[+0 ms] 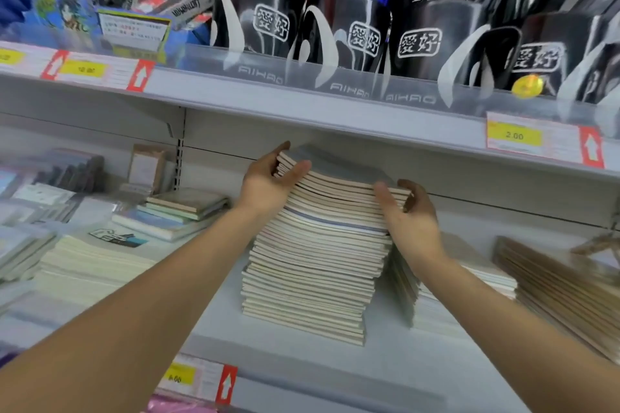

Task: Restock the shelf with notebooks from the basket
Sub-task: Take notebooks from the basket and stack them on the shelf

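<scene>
A tall stack of thin notebooks (315, 251) with cream page edges and grey covers stands on the white shelf (385, 365). My left hand (268, 178) grips the left end of the top bundle of notebooks, thumb on the near edges, fingers behind. My right hand (412, 214) holds the right end of the same bundle, thumb on the near edge and fingers curled round the corner. The bundle lies on top of the stack, slightly tilted. No basket is in view.
The upper shelf (302, 104) hangs close above the stack, carrying black pen cups (339, 33). Lower piles of notebooks (94, 265) lie to the left, brown-edged books (557, 292) to the right, and a low white pile (469, 282) beside the stack.
</scene>
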A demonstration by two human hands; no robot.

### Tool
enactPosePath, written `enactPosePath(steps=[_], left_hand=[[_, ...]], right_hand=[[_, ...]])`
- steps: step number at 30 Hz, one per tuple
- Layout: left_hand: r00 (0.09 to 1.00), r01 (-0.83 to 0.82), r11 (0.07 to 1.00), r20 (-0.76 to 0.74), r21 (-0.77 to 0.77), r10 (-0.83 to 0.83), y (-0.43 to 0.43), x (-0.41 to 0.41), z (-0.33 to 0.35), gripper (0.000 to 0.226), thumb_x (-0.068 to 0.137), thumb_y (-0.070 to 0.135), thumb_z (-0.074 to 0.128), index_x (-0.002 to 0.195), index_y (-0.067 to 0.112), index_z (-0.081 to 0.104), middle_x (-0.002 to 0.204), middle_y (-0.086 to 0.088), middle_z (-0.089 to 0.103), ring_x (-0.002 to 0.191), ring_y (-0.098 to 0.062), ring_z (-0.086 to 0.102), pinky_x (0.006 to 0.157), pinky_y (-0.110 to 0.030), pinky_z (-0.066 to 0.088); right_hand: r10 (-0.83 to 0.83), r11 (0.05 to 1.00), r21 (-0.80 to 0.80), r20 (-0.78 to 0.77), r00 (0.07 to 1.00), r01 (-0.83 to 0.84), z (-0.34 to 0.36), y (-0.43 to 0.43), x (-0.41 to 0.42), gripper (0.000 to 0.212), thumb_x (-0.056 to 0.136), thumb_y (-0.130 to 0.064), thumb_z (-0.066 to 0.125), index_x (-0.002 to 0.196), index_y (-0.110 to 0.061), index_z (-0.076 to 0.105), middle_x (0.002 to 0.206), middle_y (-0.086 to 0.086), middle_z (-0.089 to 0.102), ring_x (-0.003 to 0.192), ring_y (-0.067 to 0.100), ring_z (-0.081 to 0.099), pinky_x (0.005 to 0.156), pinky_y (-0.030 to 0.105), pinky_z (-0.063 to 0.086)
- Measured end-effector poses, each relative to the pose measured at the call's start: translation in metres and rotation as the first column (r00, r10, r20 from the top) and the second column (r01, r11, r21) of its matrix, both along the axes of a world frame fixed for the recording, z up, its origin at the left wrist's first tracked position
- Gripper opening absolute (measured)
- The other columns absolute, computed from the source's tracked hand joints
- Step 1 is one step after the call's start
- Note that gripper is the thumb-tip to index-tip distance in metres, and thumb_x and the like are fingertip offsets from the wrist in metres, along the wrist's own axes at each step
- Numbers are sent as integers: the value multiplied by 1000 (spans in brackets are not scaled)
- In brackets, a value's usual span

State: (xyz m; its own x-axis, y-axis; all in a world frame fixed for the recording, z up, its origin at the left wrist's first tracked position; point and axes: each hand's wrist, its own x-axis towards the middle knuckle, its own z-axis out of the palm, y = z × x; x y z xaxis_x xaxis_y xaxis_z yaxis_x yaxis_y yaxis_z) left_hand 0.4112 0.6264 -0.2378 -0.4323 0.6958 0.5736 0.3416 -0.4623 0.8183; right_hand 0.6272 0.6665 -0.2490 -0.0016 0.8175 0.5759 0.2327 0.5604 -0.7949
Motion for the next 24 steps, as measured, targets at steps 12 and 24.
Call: enactPosePath(steps=[12,24], left_hand=[[991,46,994,-119,-100,-58,-3,-4,0,69,70,52,74,127,20,54,110,7,69,103,-14,65,92,-29,53],[989,11,989,-143,-148,-32,-24,-2,-38,43,81,26,75,118,26,53,98,22,62,81,17,57,63,4,42]], right_hand=[[67,997,11,242,968,-71,-16,10,3,114,45,-72,77,140,-31,31,107,-16,68,99,11,66,89,43,55],[170,984,-96,271,947,-149,-32,0,21,99,66,-45,83,144,-22,27,116,-19,57,103,-3,59,86,18,48]])
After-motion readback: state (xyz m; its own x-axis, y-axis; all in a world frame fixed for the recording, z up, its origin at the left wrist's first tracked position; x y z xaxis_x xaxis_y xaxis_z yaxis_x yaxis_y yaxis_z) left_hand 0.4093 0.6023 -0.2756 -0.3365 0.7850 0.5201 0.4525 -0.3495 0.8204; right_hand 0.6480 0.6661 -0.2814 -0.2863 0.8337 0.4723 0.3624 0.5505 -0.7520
